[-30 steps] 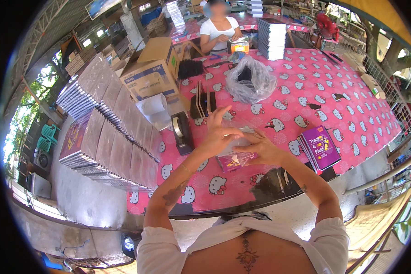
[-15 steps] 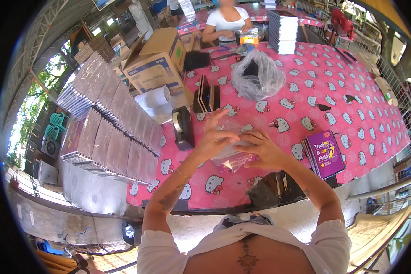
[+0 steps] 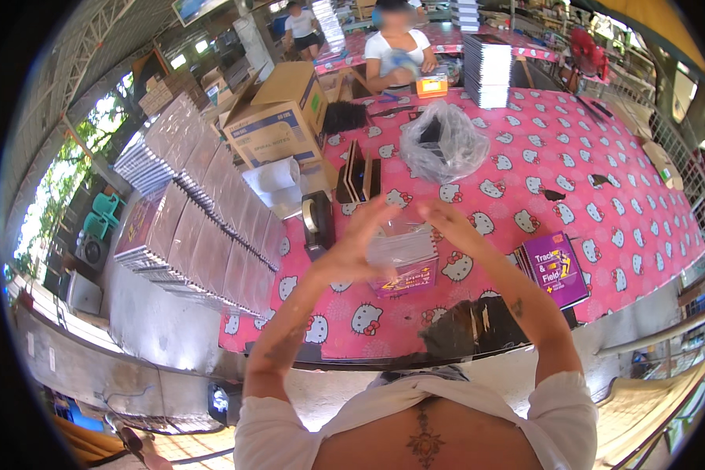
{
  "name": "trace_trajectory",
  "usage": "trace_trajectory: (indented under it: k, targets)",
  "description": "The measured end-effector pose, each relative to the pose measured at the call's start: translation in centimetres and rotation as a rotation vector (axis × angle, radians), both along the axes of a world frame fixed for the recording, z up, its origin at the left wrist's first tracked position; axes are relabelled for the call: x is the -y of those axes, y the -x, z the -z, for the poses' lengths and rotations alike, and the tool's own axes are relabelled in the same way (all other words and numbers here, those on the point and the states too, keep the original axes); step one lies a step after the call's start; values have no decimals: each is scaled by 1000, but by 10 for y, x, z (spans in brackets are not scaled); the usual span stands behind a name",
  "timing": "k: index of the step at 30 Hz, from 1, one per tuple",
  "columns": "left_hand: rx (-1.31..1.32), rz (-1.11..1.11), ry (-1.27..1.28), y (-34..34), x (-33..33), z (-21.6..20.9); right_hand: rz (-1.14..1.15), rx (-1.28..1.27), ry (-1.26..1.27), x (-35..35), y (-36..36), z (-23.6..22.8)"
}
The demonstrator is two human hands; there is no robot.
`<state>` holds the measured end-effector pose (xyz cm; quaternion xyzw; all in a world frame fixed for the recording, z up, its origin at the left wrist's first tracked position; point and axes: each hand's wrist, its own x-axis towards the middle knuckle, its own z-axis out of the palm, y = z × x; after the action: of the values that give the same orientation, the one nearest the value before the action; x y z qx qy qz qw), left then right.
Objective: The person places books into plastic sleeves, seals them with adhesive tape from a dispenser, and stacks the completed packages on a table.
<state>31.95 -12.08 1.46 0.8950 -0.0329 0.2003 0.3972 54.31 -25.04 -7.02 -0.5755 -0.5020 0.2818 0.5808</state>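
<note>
A stack of purple spiral notebooks in clear plastic wrap lies on the pink table cover in front of me. At its left edge is my left hand, fingers spread and smeared by motion; whether it touches the wrap I cannot tell. My right hand hovers past the stack's far right corner with its fingers stretched out and nothing in them. Just left of my left hand stands a black tape dispenser. Unwrapped purple notebooks sit in a small pile to the right.
Tall rows of wrapped notebooks line the left side. Behind them are a cardboard box, a white roll and an upright dark holder. A clear plastic bag lies farther off. A co-worker is across the table, beside a notebook stack.
My hands have come apart from over the wrapped stack, the left leftward and the right rightward, uncovering purple notebooks under the plastic. The view has tilted slightly up.
</note>
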Motion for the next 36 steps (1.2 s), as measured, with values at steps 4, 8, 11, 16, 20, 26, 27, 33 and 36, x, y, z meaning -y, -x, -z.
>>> trace_trajectory:
  k: [4, 8, 11, 16, 20, 26, 27, 33, 36]
  targets:
    - [-48, -43, -985, 18, 44, -36, -111, 286, 201, -51, -3, -7]
    - [119, -283, -117, 40, -13, -23, -70, 276, 132, -51, 37, -70]
    - [-25, -354, 501, 34, -34, 23, -54, 251, 56, -27, 40, -71]
    - [-230, 10, 638, 4, -37, 59, -512, 16, 117, -18, 1, -26]
    - [-308, -103, 595, 21, -32, 50, -545, 22, 198, 1, 15, -34]
    - [132, -160, -492, 41, -3, 47, -87, 645, 31, 45, 64, -37]
    - [190, -146, -588, 39, 1, 52, -25, 710, -118, 42, 63, -19]
    - [-123, -226, -286, 44, -7, 40, 28, 719, 70, 29, 72, -43]
    - [-279, -284, -280, 21, -3, 31, 8, 815, 301, 15, 72, -61]
